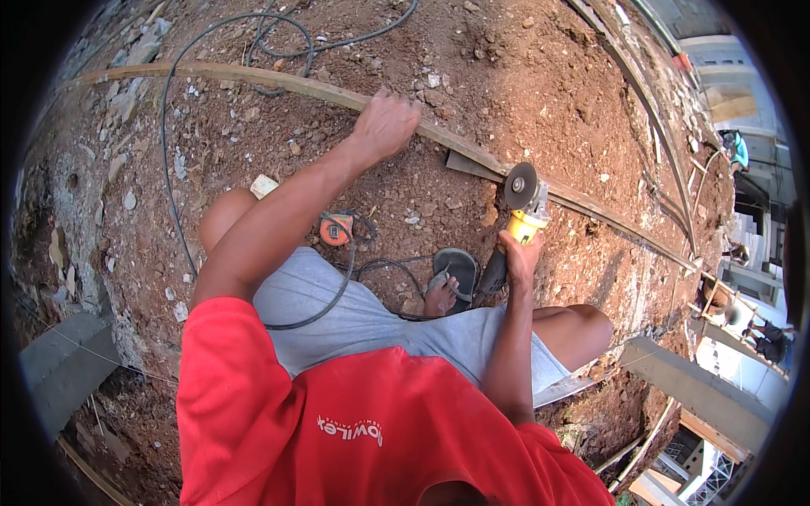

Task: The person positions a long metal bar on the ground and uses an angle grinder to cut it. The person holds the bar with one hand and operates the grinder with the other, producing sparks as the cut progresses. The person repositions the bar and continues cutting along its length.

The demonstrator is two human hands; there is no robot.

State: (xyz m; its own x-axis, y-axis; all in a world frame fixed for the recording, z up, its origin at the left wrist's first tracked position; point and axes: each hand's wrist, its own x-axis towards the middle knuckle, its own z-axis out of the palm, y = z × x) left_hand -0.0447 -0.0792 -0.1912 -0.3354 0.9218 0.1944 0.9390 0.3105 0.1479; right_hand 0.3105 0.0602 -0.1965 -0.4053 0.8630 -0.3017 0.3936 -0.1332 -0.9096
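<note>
My left hand (386,122) grips a long, thin wooden batten (278,81) that crosses the dirt in front of me. A short dark flat piece (467,165) lies under the batten. In my right hand (519,253) is a yellow and black angle grinder (527,223), its dark disc (521,185) at the batten, right of my left hand; whether they touch I cannot tell. An orange tape measure (336,229) rests on the ground below my left forearm, near a black cable (173,194). My sandalled foot (443,291) is beside the grinder's handle.
Reddish rubble-strewn dirt (591,118) surrounds me. Long wooden strips (641,88) lie at the upper right. Grey concrete beams (700,379) (67,363) stand at both lower sides. Other people (734,150) (769,341) are far right, among building structures. A pale block (263,185) lies near my knee.
</note>
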